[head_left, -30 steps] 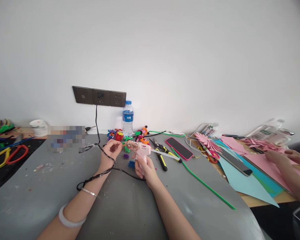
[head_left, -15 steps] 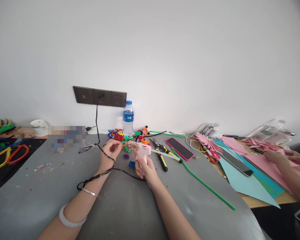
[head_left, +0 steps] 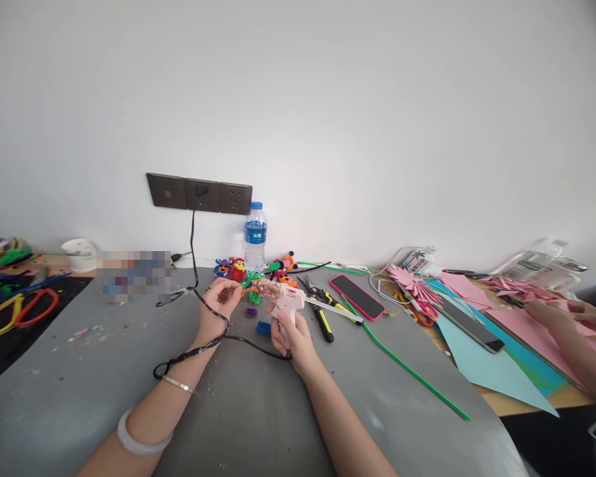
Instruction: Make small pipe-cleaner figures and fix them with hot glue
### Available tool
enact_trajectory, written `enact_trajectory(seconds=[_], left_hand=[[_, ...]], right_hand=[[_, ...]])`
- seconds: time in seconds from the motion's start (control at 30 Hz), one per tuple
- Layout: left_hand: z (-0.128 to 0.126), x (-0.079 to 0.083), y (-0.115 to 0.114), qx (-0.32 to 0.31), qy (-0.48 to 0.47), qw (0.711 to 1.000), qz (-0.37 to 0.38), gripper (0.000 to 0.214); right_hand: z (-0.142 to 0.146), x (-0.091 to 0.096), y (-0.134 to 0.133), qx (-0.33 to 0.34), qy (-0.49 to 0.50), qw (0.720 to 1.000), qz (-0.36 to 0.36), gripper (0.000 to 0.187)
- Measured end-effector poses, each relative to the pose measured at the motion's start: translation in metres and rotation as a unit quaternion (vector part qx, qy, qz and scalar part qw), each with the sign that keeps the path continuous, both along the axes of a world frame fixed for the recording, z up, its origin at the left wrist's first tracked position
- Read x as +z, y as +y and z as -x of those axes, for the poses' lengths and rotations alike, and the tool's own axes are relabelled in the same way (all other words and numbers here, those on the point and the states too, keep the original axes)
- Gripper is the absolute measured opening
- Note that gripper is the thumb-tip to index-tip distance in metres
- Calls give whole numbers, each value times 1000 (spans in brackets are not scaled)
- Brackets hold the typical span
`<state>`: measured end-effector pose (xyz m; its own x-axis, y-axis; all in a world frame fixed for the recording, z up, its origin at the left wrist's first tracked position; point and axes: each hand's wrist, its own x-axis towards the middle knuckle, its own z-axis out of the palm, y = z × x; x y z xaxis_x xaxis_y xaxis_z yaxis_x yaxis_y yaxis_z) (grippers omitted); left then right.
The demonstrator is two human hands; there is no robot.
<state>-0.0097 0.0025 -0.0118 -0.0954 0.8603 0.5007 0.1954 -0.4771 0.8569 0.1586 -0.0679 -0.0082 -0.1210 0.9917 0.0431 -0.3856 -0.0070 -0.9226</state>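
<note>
My right hand (head_left: 294, 339) is wrapped round the handle of a pink glue gun (head_left: 291, 299), whose nozzle end is smeared brown. A long whitish glue stick (head_left: 330, 308) juts from its rear. The fingers of my left hand (head_left: 221, 301) pinch a small orange piece of what looks like pipe cleaner (head_left: 249, 289), right by the nozzle. Whether the two touch, I cannot tell. A black cord (head_left: 258, 346) runs across my left forearm. Just beyond my hands are a green fuzzy piece (head_left: 255, 298), a purple bit (head_left: 251, 311) and a blue bit (head_left: 263, 328).
Pliers (head_left: 322, 317), a pink-edged phone (head_left: 357, 296) and a green pipe cleaner (head_left: 417, 374) lie to the right. A water bottle (head_left: 255, 235) stands by the wall behind fuzzy figures (head_left: 237, 269). Scissors (head_left: 20, 311) lie far left. Another person's hands (head_left: 561, 321) work over pink paper at far right.
The glue gun has shifted slightly to the right, its glue stick tilting down a little more. My left hand stays almost in place with the orange piece.
</note>
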Motion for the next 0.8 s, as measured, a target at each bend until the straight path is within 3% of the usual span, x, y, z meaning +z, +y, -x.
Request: enact_trajectory(seconds=[0.3, 0.47, 0.63, 0.73, 0.8], left_hand=[[-2, -1, 0, -19, -8, 1000, 17, 16], [-4, 1, 0, -18, -32, 998, 49, 15], [-5, -4, 6, -34, -137, 980, 138, 17], [-6, -10, 9, -42, -172, 970, 166, 22], [-7, -13, 8, -51, -192, 962, 189, 27]], right_hand=[[0, 0, -2, 4, 36, 998, -44, 44], [0, 10, -1, -34, 25, 997, -66, 48], [13, 44, -8, -67, 20, 996, -53, 37], [27, 73, -15, -11, 28, 999, -34, 30], [39, 91, -17, 71, 41, 996, -20, 28]])
